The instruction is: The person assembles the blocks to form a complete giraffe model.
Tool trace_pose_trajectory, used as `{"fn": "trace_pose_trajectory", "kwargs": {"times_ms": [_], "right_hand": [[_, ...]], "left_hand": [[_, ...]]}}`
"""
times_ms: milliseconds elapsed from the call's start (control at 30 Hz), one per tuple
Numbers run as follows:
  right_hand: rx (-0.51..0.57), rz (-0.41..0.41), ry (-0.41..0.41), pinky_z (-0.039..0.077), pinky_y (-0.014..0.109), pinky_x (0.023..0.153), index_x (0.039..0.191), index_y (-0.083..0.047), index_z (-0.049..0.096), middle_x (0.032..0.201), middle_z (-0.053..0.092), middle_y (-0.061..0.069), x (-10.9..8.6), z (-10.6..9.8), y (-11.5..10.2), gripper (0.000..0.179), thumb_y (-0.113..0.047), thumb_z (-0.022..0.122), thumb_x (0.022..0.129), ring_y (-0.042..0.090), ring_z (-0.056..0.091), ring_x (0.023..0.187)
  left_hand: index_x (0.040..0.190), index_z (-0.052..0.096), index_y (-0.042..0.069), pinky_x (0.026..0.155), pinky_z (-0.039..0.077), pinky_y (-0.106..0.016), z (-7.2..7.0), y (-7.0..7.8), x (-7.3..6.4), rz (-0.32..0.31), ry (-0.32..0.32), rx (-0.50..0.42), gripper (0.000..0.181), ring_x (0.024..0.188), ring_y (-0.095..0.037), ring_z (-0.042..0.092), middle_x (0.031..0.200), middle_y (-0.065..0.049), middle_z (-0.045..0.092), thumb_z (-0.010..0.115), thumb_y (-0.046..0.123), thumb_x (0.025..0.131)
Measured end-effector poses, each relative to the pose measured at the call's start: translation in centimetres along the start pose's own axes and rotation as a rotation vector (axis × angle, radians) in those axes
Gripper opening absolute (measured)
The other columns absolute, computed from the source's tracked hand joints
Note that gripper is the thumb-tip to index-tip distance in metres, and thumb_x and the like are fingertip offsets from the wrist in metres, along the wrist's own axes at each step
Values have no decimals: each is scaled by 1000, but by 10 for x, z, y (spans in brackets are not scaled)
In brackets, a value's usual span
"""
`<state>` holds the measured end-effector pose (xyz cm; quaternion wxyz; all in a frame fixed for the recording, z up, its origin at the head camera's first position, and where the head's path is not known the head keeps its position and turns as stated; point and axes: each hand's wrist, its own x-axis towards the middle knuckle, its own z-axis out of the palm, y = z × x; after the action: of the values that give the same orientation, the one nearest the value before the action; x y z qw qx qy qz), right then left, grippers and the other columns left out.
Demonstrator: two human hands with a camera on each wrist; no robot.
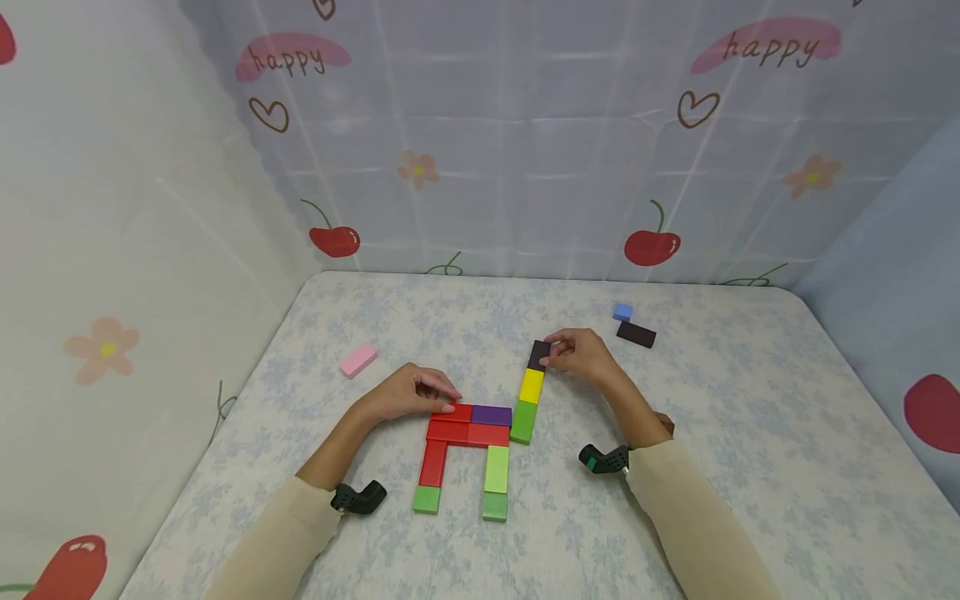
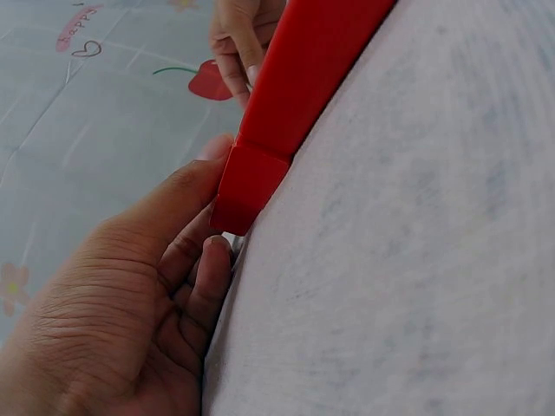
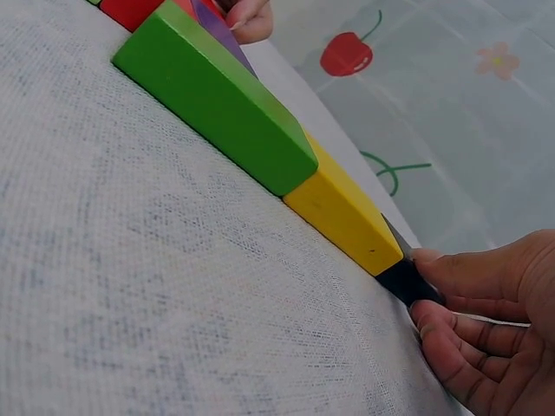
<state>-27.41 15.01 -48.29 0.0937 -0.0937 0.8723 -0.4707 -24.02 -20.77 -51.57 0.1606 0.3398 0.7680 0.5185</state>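
Note:
Coloured blocks lie flat on the table in a four-legged-looking shape. My left hand (image 1: 405, 392) pinches the red block (image 1: 462, 412) at its upper left corner, thumb on the near side. A purple block (image 1: 492, 416) sits beside it, with two red blocks (image 1: 447, 432) in the row below. From the shape's right end a slanting line runs up: a green block (image 1: 523, 422), a yellow block (image 1: 531, 386), then a black block (image 1: 537, 356). My right hand (image 1: 581, 354) grips that black block between thumb and fingers, its end against the yellow one in the right wrist view.
Two legs extend toward me: a red block (image 1: 432, 463) with a green block (image 1: 427, 500), and a light green block (image 1: 497, 469) with another green block (image 1: 495, 507). A pink block (image 1: 358, 361) lies left; a blue block (image 1: 622, 312) and dark block (image 1: 636, 334) lie back right.

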Motion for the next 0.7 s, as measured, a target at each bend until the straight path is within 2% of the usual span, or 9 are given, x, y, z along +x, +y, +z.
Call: {"fn": "trace_pose_trajectory", "kwargs": {"times_ms": [333, 567, 700], "right_hand": [[-5, -2, 9, 49, 29, 67, 127, 3, 67, 92, 69, 14, 0, 1, -2, 41, -10, 77, 90, 20, 59, 76], [-31, 80, 1, 55, 31, 73, 139, 1, 58, 101, 72, 14, -2, -1, -2, 50, -21, 72, 96, 22, 65, 81], [-18, 45, 29, 58, 36, 75, 140, 1, 57, 102, 72, 18, -4, -12, -9, 49, -22, 70, 98, 30, 67, 82]], "left_hand": [[111, 80, 5, 67, 47, -23, -2, 2, 1, 5, 3, 3, 23, 87, -15, 63, 107, -8, 75, 80, 8, 88], [111, 79, 3, 64, 44, -22, 1, 1, -1, -5, -4, -7, 23, 78, -13, 58, 107, -10, 74, 79, 7, 89], [111, 79, 4, 64, 45, -23, 0, 2, -1, 1, -4, -10, 22, 79, -14, 58, 106, -9, 75, 79, 8, 89]]}}
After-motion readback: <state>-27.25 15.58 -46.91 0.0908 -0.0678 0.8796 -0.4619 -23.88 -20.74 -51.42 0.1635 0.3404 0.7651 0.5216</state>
